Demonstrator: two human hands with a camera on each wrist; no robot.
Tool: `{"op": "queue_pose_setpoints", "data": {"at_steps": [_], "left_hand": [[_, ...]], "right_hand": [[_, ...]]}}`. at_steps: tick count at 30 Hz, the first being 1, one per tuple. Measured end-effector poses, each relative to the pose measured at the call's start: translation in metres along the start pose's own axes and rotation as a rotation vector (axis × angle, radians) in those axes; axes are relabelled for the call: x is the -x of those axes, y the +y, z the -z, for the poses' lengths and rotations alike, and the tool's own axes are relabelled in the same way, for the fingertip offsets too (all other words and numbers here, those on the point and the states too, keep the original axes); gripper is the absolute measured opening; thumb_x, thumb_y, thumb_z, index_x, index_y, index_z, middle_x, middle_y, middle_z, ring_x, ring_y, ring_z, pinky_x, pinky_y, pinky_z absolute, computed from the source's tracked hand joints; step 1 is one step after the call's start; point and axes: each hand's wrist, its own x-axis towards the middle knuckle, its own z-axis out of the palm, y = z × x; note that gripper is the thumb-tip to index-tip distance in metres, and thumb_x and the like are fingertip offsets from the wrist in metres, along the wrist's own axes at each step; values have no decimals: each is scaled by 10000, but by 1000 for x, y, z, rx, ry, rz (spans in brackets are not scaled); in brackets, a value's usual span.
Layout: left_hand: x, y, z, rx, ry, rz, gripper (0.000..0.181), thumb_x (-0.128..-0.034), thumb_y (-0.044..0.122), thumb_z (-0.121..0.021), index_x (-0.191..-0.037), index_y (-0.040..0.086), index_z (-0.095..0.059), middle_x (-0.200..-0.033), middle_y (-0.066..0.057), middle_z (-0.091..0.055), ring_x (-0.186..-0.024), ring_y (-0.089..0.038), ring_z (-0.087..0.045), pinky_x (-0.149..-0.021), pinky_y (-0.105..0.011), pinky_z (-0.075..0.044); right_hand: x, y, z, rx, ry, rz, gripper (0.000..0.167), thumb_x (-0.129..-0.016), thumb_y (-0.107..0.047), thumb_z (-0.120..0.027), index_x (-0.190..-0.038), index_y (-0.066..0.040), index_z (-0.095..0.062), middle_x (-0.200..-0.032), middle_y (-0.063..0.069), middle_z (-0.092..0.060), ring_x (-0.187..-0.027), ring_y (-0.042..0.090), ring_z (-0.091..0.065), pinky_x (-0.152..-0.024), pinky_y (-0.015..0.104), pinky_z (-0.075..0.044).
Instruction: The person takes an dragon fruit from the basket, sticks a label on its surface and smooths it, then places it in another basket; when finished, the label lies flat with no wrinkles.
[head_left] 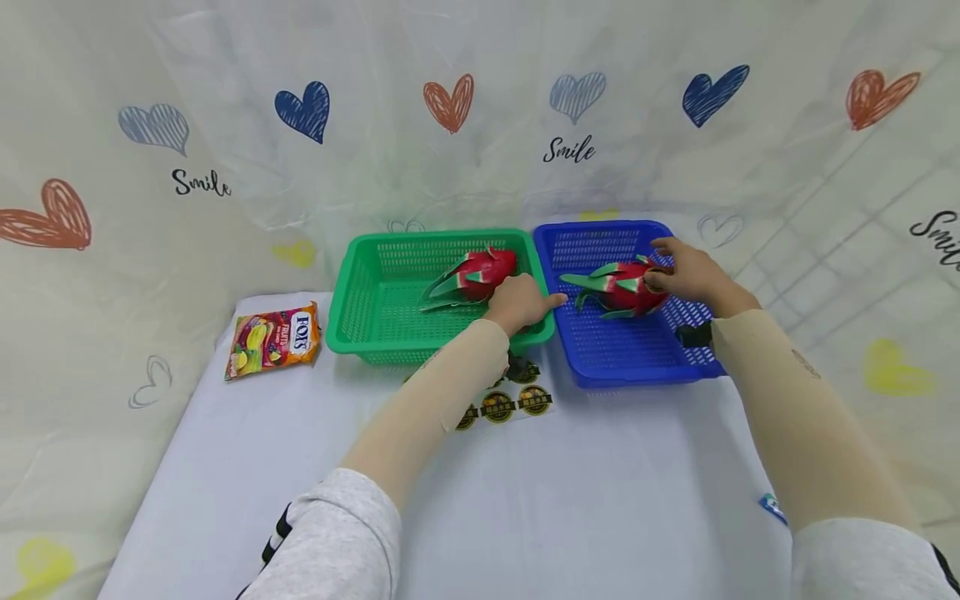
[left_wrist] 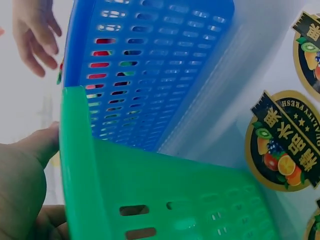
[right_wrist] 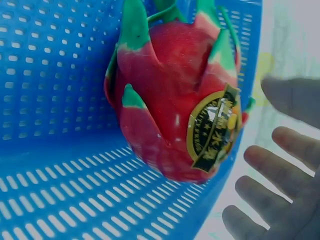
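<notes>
A red dragon fruit (head_left: 626,285) with green-tipped scales lies in the blue basket (head_left: 630,372). On its skin a round black-and-gold sticker (right_wrist: 206,132) shows in the right wrist view. Beside that fruit is my right hand (head_left: 693,275), its fingers spread and apart from it in the right wrist view. Another dragon fruit (head_left: 483,273) lies in the green basket (head_left: 375,348). My left hand (head_left: 519,302) is over that basket's right side, near this fruit, thumb stretched toward the blue basket. The left fingers are mostly hidden, so their hold cannot be told.
A sheet of round fruit stickers (head_left: 498,407) lies in front of the green basket, partly under my left forearm. An orange Fox's candy bag (head_left: 273,340) lies to the left. A small blue packet (head_left: 772,507) is near the table's right edge. The baskets stand side by side against a printed curtain.
</notes>
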Motion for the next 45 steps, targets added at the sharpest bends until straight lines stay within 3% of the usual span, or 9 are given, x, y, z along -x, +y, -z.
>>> {"op": "queue_pose_setpoints", "data": {"at_steps": [5,10,16,21,24,28,34,40,45], "left_hand": [[7,-10,-2,43,47,-30,672,-962,666,-603,-534,192,-393,-474,46,-309,-390,-115,-318,-413,-255,-302],[23,-27,7,98,168,-154,614,-999,614,-589,-599,158,-494,-500,47,-356,-414,-97,-300,-436,-256,-271],[71,-69,11,391,361,-383,362,-1047,447,-607,-1132,136,-772,-927,-2,-794,-777,-64,-700,-873,-406,-584],[117,-117,0,615,330,-486,308,-1059,360,-613,-1093,92,-762,-969,-86,-801,-852,-200,-762,-749,-399,-628],[139,-146,-13,707,245,-441,288,-1062,320,-617,-1110,70,-752,-999,-130,-797,-872,-203,-773,-762,-371,-646],[154,-180,-23,885,152,-277,368,-1075,299,-592,-1206,-23,-714,-1059,-182,-786,-881,-161,-777,-788,-352,-647],[151,-214,-16,1223,55,-31,591,-1091,409,-528,-1368,-110,-589,-1128,-148,-782,-922,-106,-765,-819,-258,-629],[138,-225,-8,1484,25,14,669,-1106,450,-467,-1415,-142,-510,-1006,-47,-809,-917,-128,-789,-808,-257,-631],[132,-227,-3,1550,44,8,635,-1124,376,-450,-1428,-182,-444,-944,-28,-812,-863,-113,-793,-771,-243,-630]], "right_hand": [[14,-2,-5,-40,45,-13,608,-1064,-153,-501,-1583,57,-266,-1590,380,-334,-1459,582,-322,-1194,713,-273],[26,-9,-4,-25,113,48,533,-1035,-76,-487,-1529,79,-362,-1558,373,-385,-1441,574,-356,-1186,706,-292],[46,-29,-1,-25,131,106,485,-1048,-95,-490,-1497,72,-416,-1516,365,-447,-1381,571,-433,-1125,719,-364],[50,-55,-5,-28,108,161,481,-1054,-132,-520,-1491,51,-439,-1485,344,-503,-1359,552,-486,-1101,707,-399],[49,-68,-12,-22,86,192,499,-1051,-169,-557,-1493,35,-448,-1481,322,-522,-1344,522,-517,-1092,684,-418],[39,-86,-23,-19,68,236,511,-1042,-190,-597,-1489,22,-468,-1481,297,-539,-1290,483,-586,-1046,637,-475],[9,-114,-39,-7,19,264,548,-1033,-183,-633,-1509,22,-455,-1529,284,-499,-1390,491,-491,-1112,647,-425],[-32,-151,-62,45,-40,283,616,-1008,-165,-667,-1531,50,-423,-1552,295,-467,-1412,492,-474,-1132,635,-426],[-68,-179,-80,78,-104,264,726,-994,-205,-706,-1582,29,-349,-1604,289,-399,-1454,487,-422,-1157,628,-406]]}}
